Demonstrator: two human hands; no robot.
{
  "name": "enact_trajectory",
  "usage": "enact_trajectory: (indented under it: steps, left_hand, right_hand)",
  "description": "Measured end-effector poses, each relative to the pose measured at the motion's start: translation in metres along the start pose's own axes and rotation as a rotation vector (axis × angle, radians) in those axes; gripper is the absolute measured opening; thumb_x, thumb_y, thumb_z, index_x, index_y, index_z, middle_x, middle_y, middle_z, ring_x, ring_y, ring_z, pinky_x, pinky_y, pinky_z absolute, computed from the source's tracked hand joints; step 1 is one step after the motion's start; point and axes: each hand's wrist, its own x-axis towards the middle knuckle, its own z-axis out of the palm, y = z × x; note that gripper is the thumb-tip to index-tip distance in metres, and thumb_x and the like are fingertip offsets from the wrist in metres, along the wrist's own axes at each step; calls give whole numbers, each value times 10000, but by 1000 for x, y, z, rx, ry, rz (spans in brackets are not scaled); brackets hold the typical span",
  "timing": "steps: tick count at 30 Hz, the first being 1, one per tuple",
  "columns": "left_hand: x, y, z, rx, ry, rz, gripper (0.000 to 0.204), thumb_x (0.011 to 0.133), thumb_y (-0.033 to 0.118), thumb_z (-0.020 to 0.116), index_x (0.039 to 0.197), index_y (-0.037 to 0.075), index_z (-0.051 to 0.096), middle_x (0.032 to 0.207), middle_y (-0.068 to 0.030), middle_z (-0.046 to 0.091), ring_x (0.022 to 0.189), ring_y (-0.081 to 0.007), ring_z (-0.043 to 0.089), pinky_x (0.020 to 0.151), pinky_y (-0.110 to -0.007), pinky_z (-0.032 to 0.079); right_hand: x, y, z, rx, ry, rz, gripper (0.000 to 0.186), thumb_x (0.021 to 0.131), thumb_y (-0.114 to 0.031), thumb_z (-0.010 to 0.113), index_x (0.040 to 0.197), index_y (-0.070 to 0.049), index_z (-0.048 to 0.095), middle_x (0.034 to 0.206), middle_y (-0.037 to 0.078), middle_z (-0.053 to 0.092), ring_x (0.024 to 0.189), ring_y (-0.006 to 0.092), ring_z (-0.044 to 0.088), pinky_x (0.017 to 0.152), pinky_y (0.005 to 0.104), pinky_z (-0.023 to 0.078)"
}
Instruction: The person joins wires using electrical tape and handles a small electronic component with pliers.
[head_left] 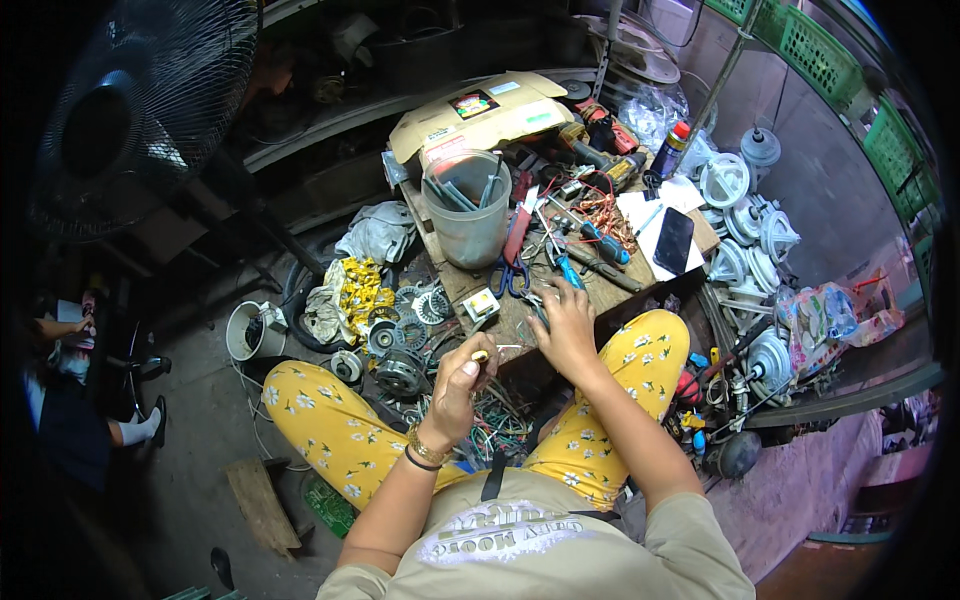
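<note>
My left hand (458, 390) is raised above my lap, its fingers curled round a small piece with a yellow, brass-like face (480, 356); its kind is too small to make out. Over the near edge of the low wooden bench (515, 322) my right hand (568, 328) reaches out, fingers apart, by a grey-handled tool (538, 308) that they partly cover. Just beyond those fingers lies a blue-handled tool (569, 272). Scissors with dark blue handles (510, 278) rest to their left. A small white box-shaped part (481, 306) sits at the bench's front left corner.
A grey bucket (466, 232) holding strips stands on the bench. Behind it are cardboard (480, 115), drills (590, 145) and a spray can (671, 150); a phone (674, 241) lies right. Motor parts (400, 372) and wires crowd the floor. A fan (130, 120) stands left; another person (130, 425) is beyond.
</note>
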Motion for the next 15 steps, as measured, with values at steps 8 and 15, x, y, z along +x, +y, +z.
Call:
enact_trajectory:
  steps: [8, 15]
  left_hand:
    - [2, 1, 4, 155, 40, 67, 495, 837, 516, 363, 734, 42, 463, 636, 24, 332, 547, -73, 280, 496, -243, 217]
    - [-7, 5, 9, -266, 45, -85, 297, 884, 284, 613, 1013, 43, 497, 779, 23, 517, 656, -33, 439, 552, -181, 329]
  right_hand:
    - [-2, -79, -78, 431, 156, -394, 257, 648, -137, 769, 895, -143, 700, 1053, 41, 564, 933, 253, 462, 830, 377, 385]
    - [-16, -80, -81, 253, 355, -419, 262, 601, -92, 756, 851, -145, 697, 998, 40, 561, 915, 255, 454, 785, 373, 380]
